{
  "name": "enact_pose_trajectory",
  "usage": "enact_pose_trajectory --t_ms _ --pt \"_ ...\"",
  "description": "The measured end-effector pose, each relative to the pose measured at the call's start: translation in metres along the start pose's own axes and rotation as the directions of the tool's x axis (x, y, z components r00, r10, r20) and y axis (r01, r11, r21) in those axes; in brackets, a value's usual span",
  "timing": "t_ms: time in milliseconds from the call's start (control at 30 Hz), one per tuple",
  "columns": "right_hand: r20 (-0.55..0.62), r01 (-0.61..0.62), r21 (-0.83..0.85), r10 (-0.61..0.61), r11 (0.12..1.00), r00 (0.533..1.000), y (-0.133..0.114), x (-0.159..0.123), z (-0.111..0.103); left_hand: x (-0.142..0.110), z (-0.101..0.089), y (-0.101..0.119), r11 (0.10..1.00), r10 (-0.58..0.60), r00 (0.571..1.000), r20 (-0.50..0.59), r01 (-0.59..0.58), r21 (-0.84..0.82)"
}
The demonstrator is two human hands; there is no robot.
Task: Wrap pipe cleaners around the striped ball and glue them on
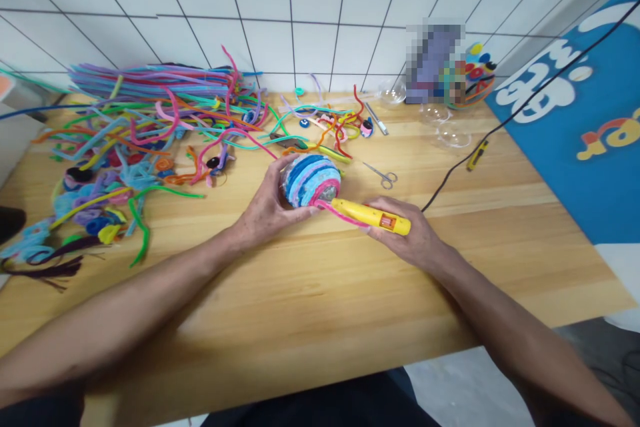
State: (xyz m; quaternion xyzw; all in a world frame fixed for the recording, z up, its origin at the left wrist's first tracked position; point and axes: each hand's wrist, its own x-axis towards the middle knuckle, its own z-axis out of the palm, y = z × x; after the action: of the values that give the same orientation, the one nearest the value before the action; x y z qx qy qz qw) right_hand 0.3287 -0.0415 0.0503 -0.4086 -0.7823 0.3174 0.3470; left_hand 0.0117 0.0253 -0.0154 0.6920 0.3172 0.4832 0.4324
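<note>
My left hand (267, 203) is wrapped round a ball (310, 180) covered in coiled blue, white and pink pipe cleaners, holding it just above the wooden table (310, 280). My right hand (407, 233) grips a yellow glue gun (373, 216) whose tip points at the ball's lower right side. A loose pink pipe cleaner (345, 215) trails from the ball under the gun.
A big heap of coloured pipe cleaners (145, 120) covers the table's left and back. Small scissors (384, 175) lie behind the gun. A black cable (500, 123) runs to the right. Clear plastic half-shells (453, 137), a yellow knife (477, 155) and a blue poster (585, 120) are at right.
</note>
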Motion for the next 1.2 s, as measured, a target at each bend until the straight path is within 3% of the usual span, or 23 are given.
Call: enact_pose_trajectory --t_ms 700,900,1200 --pt "0.028 0.03 -0.033 -0.029 0.999 0.999 0.0018 -0.001 -0.0015 0.0 -0.0009 -0.0044 0.999 0.049 0.999 0.005 -0.049 -0.007" --pt "-0.036 -0.028 -0.007 0.027 1.0 0.999 -0.0009 0.0013 -0.0008 -0.001 -0.0013 -0.0026 1.0 0.002 1.0 -0.001 -0.002 -0.007" --pt "-0.06 -0.112 0.0 0.112 0.994 0.992 -0.0036 0.0024 -0.0027 -0.001 -0.0025 -0.0048 1.0 0.022 1.0 0.007 -0.022 0.005"
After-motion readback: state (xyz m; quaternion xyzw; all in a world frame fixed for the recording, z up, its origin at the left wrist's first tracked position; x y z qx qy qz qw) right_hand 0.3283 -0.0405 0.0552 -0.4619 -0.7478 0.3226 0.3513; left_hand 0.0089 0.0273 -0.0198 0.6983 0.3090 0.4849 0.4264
